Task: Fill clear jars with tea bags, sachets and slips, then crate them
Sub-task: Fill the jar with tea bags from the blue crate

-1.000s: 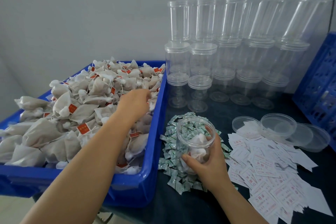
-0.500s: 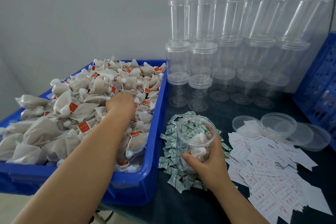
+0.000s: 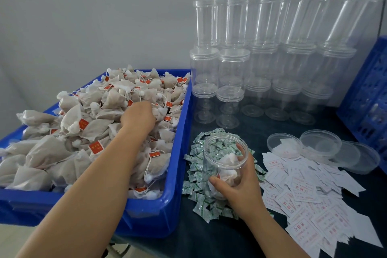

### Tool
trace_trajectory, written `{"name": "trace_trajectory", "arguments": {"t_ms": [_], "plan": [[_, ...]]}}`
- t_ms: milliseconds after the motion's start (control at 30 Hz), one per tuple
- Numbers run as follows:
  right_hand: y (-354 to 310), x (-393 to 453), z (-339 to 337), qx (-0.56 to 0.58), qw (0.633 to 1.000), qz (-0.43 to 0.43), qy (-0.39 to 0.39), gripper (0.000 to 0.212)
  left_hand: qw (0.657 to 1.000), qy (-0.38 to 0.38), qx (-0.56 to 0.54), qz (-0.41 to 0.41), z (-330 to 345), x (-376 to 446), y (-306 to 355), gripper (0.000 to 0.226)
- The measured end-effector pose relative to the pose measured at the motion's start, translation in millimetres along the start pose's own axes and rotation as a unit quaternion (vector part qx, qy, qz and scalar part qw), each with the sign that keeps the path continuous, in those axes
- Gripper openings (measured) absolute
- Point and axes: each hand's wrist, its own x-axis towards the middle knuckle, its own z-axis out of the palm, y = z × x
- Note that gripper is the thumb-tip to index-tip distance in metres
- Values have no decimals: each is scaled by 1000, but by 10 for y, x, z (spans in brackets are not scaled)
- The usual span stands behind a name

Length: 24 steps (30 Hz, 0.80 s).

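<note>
A blue bin on the left is heaped with grey tea bags that carry red tags. My left hand lies in the heap with its fingers curled down among the bags; whether they hold one is hidden. My right hand grips an open clear jar that tilts toward the bin and holds a few tea bags. The jar sits over a pile of green-and-white sachets. White paper slips with red print are spread to its right.
Stacked empty clear jars stand along the back wall. Loose clear lids lie behind the slips. A blue crate stands at the right edge. The tabletop is dark.
My left hand has moved leftward and a little farther back across the tea bag heap. The right hand and jar have stayed where they were.
</note>
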Motion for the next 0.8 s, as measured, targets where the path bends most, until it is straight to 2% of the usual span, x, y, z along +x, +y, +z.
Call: {"name": "trace_trajectory", "arguments": {"t_ms": [67, 167, 333, 533, 800], "plan": [[-8, 0, 0, -3, 1000, 0, 3, 89, 999, 21, -40, 17, -45, -24, 34, 18], [-6, 1, -4, -1, 1000, 4, -4, 91, 992, 49, -111, 35, -108, -72, 86, 3], [5, -2, -1, -3, 1000, 7, -3, 94, 967, 81, -236, 49, -161, -84, 107, 12], [22, -3, -6, -4, 1000, 20, -3, 101, 918, 86, -384, 54, -279, -146, 156, 31], [24, -3, -13, -12, 1000, 26, -2, 106, 830, 32, -548, 98, -420, -251, 253, 8]]}}
